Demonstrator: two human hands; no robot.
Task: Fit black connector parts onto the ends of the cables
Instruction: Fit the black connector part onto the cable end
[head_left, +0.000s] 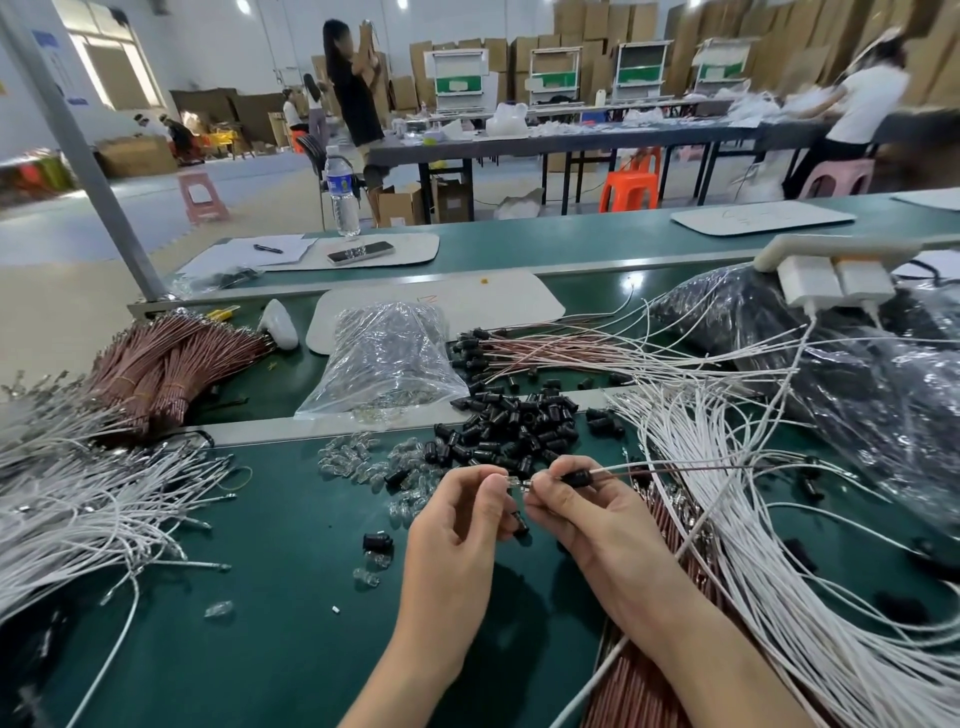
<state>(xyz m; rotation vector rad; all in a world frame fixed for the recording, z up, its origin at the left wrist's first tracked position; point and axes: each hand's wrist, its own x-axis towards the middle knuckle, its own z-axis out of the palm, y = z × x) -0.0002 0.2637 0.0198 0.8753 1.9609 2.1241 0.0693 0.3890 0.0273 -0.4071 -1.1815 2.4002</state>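
Observation:
Over the green bench my right hand (582, 512) pinches a black connector part (581, 478) that sits on a pair of cables (675, 469), one white and one brown, running off to the right. My left hand (460, 512) pinches a small clear bulb (511, 482) right at the connector's open end; its lower fingers also hold a second black part (519, 524). A heap of loose black connector parts (511, 428) lies just beyond my hands, with clear bulbs (363, 457) scattered to its left.
White cables (753, 519) fan out at right, more white cables (78, 493) at left, brown cable bundles (171, 358) at far left. A clear bag of bulbs (387, 358) and finished cables (545, 348) lie behind. Dark plastic bags (857, 374) and a power strip (831, 260) crowd the right.

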